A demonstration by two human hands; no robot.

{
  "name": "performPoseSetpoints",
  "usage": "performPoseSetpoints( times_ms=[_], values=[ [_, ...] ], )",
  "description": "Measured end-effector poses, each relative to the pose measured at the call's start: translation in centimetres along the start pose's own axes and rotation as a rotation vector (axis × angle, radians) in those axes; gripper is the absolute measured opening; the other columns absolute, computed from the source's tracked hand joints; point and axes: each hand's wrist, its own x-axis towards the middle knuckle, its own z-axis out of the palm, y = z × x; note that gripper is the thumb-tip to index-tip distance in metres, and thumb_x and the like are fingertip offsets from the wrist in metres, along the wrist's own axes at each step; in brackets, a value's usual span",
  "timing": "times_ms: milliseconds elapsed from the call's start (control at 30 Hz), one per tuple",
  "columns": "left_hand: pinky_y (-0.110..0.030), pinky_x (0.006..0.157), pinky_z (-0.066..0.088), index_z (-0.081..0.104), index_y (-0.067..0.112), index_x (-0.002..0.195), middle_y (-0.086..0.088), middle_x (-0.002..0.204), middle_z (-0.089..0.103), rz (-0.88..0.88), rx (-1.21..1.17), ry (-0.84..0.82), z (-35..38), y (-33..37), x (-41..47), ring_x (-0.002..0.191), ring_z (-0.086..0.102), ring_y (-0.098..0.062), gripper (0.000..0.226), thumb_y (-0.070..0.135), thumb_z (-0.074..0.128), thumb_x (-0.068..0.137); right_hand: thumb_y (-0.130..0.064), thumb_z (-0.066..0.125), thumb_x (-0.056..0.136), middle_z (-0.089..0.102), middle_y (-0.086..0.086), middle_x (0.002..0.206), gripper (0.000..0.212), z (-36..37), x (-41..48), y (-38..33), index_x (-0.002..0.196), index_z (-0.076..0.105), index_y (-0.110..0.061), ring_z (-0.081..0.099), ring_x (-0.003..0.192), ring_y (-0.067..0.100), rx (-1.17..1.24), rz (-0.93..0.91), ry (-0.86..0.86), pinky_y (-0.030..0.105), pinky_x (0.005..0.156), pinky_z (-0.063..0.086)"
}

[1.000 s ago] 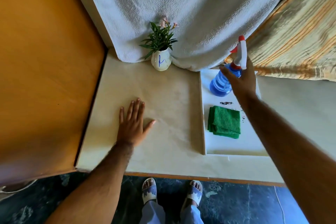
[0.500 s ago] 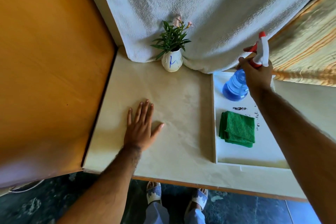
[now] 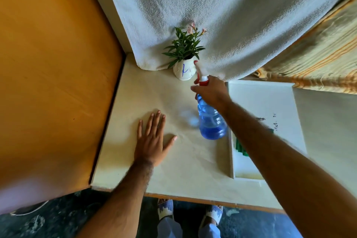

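Observation:
My right hand (image 3: 211, 91) grips the neck of a blue spray bottle (image 3: 210, 121) with a red and white trigger head. The bottle hangs tilted above the cream tabletop (image 3: 173, 170), and its nozzle points toward a small plant in a white pot (image 3: 183, 69) at the back. My left hand (image 3: 152, 141) lies flat on the tabletop with fingers spread, left of the bottle. A folded green cloth (image 3: 240, 148) lies on the white tray (image 3: 270, 98), mostly hidden behind my right forearm.
A wooden panel (image 3: 54, 83) closes off the left side. A white towel (image 3: 222, 15) hangs behind the plant, and a striped yellow fabric (image 3: 318, 60) hangs at the right. Dark specks lie on the tray. My feet stand on dark floor below the table's front edge.
My right hand has lifted the spray bottle off the tray and carried it left over the tabletop, turning the nozzle toward the plant. My left hand has stayed flat.

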Motion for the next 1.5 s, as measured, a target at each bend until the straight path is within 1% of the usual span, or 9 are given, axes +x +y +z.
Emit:
performPoseSetpoints(
  times_ms=[133, 433, 600, 767, 867, 1000, 1200, 1300, 1500],
  values=[
    [-0.063, 0.13, 0.022, 0.02, 0.016, 0.168, -0.009, 0.177, 0.019, -0.004, 0.002, -0.045, 0.0, 0.0, 0.2, 0.163, 0.019, -0.029, 0.091, 0.074, 0.029, 0.098, -0.037, 0.076, 0.077, 0.068, -0.014, 0.046, 0.021, 1.2, 0.7, -0.8, 0.077, 0.069, -0.018, 0.064, 0.039, -0.004, -0.009, 0.032, -0.014, 0.007, 0.036, 0.039],
    [-0.063, 0.129, 0.023, 0.022, 0.016, 0.167, -0.008, 0.177, 0.021, -0.01, -0.015, -0.032, 0.0, 0.0, 0.2, 0.163, 0.02, -0.028, 0.09, 0.074, 0.028, 0.099, -0.05, 0.078, 0.076, 0.057, -0.014, 0.035, 0.035, 2.4, 1.6, -1.7, 0.062, 0.06, -0.024, 0.055, 0.035, -0.006, -0.183, 0.12, 0.005, 0.019, 0.049, 0.041],
    [-0.063, 0.128, 0.027, 0.025, 0.016, 0.167, -0.008, 0.176, 0.023, -0.008, -0.015, -0.007, -0.1, -0.1, 0.2, 0.162, 0.022, -0.028, 0.089, 0.074, 0.031, 0.099, -0.039, 0.078, 0.076, 0.069, -0.008, 0.045, 0.028, 2.4, 1.7, -1.2, 0.068, 0.064, -0.018, 0.069, 0.043, 0.005, -0.16, 0.17, -0.053, 0.027, 0.065, 0.061],
    [-0.062, 0.128, 0.027, 0.025, 0.017, 0.167, -0.007, 0.176, 0.023, -0.01, -0.022, -0.013, 0.0, -0.1, 0.2, 0.163, 0.022, -0.028, 0.089, 0.075, 0.027, 0.1, -0.033, 0.077, 0.075, 0.071, -0.005, 0.046, 0.022, 2.3, 1.2, -1.0, 0.071, 0.069, -0.013, 0.068, 0.041, 0.006, -0.141, 0.188, -0.067, 0.022, 0.057, 0.056],
    [-0.062, 0.128, 0.028, 0.026, 0.016, 0.167, -0.007, 0.176, 0.025, -0.009, -0.017, -0.005, 0.2, -0.3, 0.1, 0.162, 0.024, -0.028, 0.089, 0.075, 0.025, 0.1, -0.021, 0.069, 0.073, 0.073, -0.001, 0.052, 0.013, 1.3, 0.4, -0.7, 0.08, 0.074, -0.011, 0.074, 0.058, 0.012, -0.086, 0.136, 0.023, 0.021, 0.058, 0.054],
    [-0.062, 0.129, 0.024, 0.017, 0.018, 0.168, -0.007, 0.178, 0.017, -0.002, 0.0, -0.04, 0.5, -0.6, 0.1, 0.164, 0.017, -0.028, 0.092, 0.077, 0.025, 0.098, -0.012, 0.07, 0.073, 0.065, -0.019, 0.043, 0.011, -1.8, -1.1, -0.9, 0.078, 0.073, -0.02, 0.061, 0.042, -0.011, 0.122, -0.011, 0.21, 0.003, 0.041, 0.041],
    [-0.062, 0.13, 0.021, 0.015, 0.018, 0.169, -0.008, 0.178, 0.015, 0.0, -0.013, -0.053, 0.6, -0.6, 0.2, 0.164, 0.015, -0.028, 0.092, 0.076, 0.027, 0.098, -0.006, 0.069, 0.075, 0.076, -0.003, 0.074, 0.03, -8.8, -2.0, 0.0, 0.097, 0.075, -0.027, 0.071, 0.06, 0.016, 0.465, -0.274, 0.494, 0.029, 0.062, 0.06],
    [-0.062, 0.13, 0.02, 0.016, 0.017, 0.168, -0.008, 0.178, 0.015, 0.002, -0.008, -0.054, 0.5, -0.5, 0.2, 0.164, 0.016, -0.028, 0.092, 0.076, 0.025, 0.098, -0.003, 0.068, 0.078, 0.078, -0.008, 0.081, 0.035, -10.9, -1.2, 1.8, 0.101, 0.073, -0.03, 0.074, 0.067, 0.017, 0.443, -0.347, 0.555, 0.027, 0.066, 0.06],
    [-0.062, 0.13, 0.02, 0.015, 0.018, 0.169, -0.007, 0.178, 0.015, 0.005, -0.017, -0.058, 0.4, -0.3, 0.2, 0.164, 0.016, -0.027, 0.092, 0.076, 0.026, 0.098, -0.004, 0.068, 0.083, 0.074, 0.011, 0.081, 0.028, -11.8, 0.8, 5.6, 0.11, 0.07, -0.011, 0.074, 0.07, 0.013, 0.342, -0.329, 0.575, 0.022, 0.07, 0.059]
  ],
)
